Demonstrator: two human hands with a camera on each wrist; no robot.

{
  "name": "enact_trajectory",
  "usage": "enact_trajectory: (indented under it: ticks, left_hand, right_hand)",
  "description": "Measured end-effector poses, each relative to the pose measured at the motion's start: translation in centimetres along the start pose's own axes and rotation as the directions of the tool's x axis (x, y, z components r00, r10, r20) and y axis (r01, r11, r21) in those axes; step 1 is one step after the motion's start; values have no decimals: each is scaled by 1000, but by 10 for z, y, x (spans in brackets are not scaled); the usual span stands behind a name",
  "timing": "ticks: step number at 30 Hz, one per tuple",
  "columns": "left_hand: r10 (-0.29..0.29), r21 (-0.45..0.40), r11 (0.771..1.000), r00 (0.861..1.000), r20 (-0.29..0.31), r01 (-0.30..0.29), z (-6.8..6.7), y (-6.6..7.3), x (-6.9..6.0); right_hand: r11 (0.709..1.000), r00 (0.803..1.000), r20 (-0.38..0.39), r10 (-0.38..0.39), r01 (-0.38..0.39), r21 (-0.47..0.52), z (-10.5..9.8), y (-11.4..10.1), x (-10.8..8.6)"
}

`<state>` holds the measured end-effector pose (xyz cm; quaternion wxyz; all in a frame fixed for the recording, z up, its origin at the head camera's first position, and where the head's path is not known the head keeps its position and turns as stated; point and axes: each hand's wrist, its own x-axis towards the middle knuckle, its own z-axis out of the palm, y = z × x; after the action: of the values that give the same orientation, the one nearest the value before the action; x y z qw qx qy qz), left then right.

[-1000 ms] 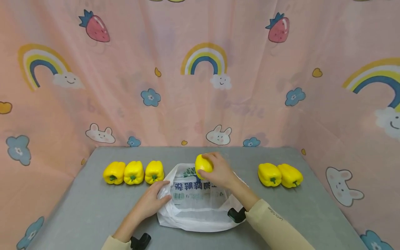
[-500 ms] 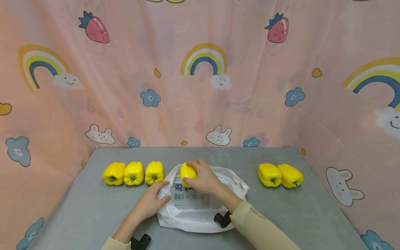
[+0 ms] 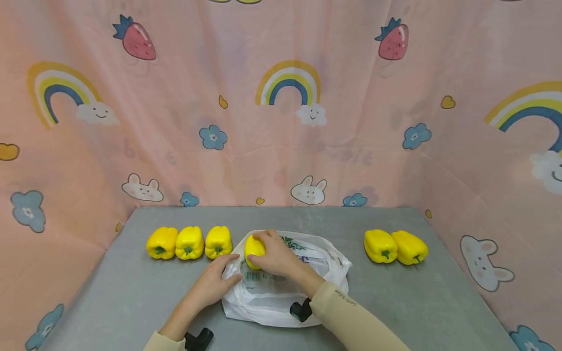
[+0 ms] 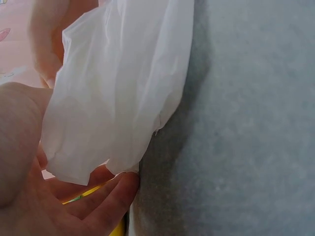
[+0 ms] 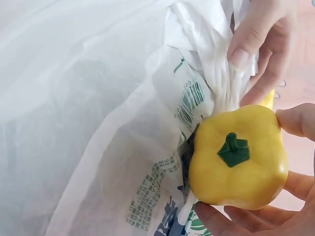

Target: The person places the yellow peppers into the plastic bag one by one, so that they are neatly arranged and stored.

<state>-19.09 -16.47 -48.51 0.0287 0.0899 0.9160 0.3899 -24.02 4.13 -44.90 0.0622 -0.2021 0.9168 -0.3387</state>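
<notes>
In the head view a white plastic bag (image 3: 256, 314) with printed lettering lies on the table, its mouth spread. My left hand (image 3: 211, 282) holds the bag's left rim; the right wrist view shows that thumb against the gathered plastic (image 5: 224, 73). My right hand (image 3: 277, 256) grips a yellow bell pepper (image 3: 253, 252) at the left part of the bag's mouth. In the right wrist view the pepper (image 5: 246, 182) shows its green stem, with thumb and fingers around it. The left wrist view has the bag's side (image 4: 118, 93) hanging over the left hand (image 4: 54, 209).
Left of the bag stands a row of yellow bell peppers (image 3: 189, 243), the nearest one (image 3: 218, 242) close to the left fingertips. Two more bell peppers (image 3: 380, 245) lie touching on the right. A pink patterned curtain (image 3: 246, 161) borders the grey table (image 3: 114, 292).
My right hand has carried the bell pepper leftward and a little lower, from over the bag's far middle to near its left rim. The left hand has stayed in place.
</notes>
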Motion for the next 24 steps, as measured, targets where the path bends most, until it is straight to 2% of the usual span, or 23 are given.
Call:
enact_trajectory:
  ticks: [5, 10, 18, 24]
  left_hand:
    - [4, -6, 1000, 1000, -1, -4, 1, 0, 0]
    - [-4, -3, 1000, 1000, -1, 4, 1, 0, 0]
    - [-17, -6, 1000, 1000, 6, 17, 0, 0, 0]
    - [-6, 3, 1000, 1000, -2, 6, 1, -1, 0]
  right_hand:
    - [999, 999, 13, 30, -30, -10, 3, -1, 2]
    - [1000, 1000, 23, 20, -20, -24, 1, -1, 2]
    - [999, 1000, 23, 6, -4, -49, -16, -2, -5]
    - [998, 1000, 31, 6, -4, -60, -31, -7, -16]
